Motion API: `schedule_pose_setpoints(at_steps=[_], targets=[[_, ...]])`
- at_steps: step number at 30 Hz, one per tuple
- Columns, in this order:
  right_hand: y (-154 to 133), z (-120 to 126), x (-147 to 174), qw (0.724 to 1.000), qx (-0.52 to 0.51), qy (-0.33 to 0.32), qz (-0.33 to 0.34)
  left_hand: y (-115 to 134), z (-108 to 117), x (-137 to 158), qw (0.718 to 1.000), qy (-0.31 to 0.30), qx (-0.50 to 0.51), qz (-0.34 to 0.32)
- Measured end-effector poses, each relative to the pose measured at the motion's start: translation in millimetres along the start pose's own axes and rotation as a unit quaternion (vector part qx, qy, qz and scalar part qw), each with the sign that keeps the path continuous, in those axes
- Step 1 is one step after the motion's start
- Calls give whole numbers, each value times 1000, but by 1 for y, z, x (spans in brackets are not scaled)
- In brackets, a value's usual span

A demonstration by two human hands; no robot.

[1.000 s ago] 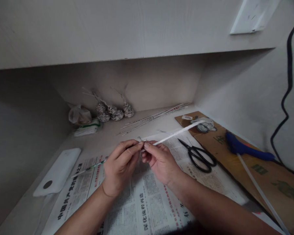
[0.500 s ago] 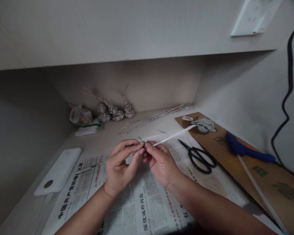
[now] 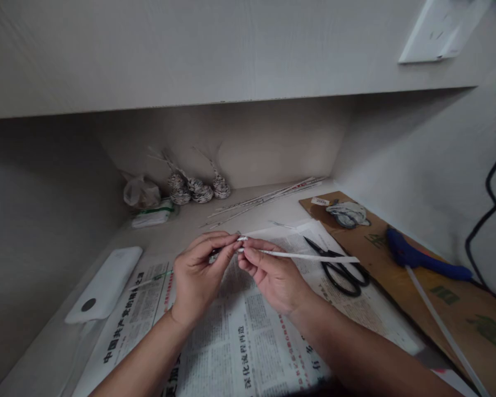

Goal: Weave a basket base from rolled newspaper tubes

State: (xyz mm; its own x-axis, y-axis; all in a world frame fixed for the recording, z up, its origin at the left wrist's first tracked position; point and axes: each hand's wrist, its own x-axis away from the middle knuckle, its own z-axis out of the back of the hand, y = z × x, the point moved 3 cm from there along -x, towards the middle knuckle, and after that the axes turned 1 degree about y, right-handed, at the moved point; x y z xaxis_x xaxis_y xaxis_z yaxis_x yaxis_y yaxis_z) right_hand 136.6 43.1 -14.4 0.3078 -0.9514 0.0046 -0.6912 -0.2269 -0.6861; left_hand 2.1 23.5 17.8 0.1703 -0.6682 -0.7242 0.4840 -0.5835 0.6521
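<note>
Over the newspaper [image 3: 215, 353], my two hands meet fingertip to fingertip around a small piece of woven paper strips, mostly hidden by the fingers. My left hand [image 3: 202, 275] pinches it from the left, and a thin greenish-white strip [image 3: 151, 280] sticks out behind that hand. Between thumb and fingers, my right hand [image 3: 273, 273] grips a white paper strip [image 3: 310, 256], whose free end points right across the scissors. The black scissors [image 3: 341, 270] lie on the newspaper to the right, blades toward the back.
Several woven gourd shapes [image 3: 200, 190] stand at the back, with a plastic bag [image 3: 141, 193] beside them. Thin paper sticks [image 3: 268, 198] lie to their right. A blue glue gun [image 3: 425, 259] and a crumpled grey bundle [image 3: 348, 214] rest on cardboard [image 3: 421, 309]. A white power bank [image 3: 105, 284] lies left.
The white paper strip has swung down from slanting up and right to nearly level, its free end now over the scissors. My hands stay together. The view has shifted slightly.
</note>
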Motion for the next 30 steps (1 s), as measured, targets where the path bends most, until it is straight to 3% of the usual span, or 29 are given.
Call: schedule_pose_setpoints(at_steps=[5,11,15,19,26,30], targets=[[1,-2,1,1000,12,-6,-3,2,3,-3,1000,15,-14,-23],[3,5,-2,997,69,11,-15,-3,5,-6,999,38,-6,33],[-14,10,-7,991,117,34,55,-8,4,-6,996,15,21,82],[-33,11,-9,988,101,48,108,-10,4,-6,993,-4,42,110],[-34,10,-6,990,87,56,100,-6,2,-4,989,-33,36,140],[-32,12,-6,991,77,70,87,-4,1,-3,991,-39,40,124]])
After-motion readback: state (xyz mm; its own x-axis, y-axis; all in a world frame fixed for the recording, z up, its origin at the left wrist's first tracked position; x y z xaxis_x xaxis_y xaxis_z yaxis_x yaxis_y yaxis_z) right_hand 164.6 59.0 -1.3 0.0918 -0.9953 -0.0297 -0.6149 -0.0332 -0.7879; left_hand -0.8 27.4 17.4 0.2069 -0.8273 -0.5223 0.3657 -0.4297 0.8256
